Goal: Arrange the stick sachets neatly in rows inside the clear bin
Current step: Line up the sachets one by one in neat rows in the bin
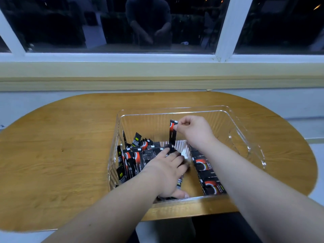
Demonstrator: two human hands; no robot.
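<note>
Stick sachets (135, 158) stand crowded near-left in the clear bin (175, 109); my left hand (166, 172) lies spread, bracing them; farther in, my right hand (192, 132) pinches one sachet (173, 133) upright; I'd slot it flush beside the row.

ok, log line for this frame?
right hand: pinches held sachet upright | left hand: presses sachet pile | clear bin: rows unfinished
</note>
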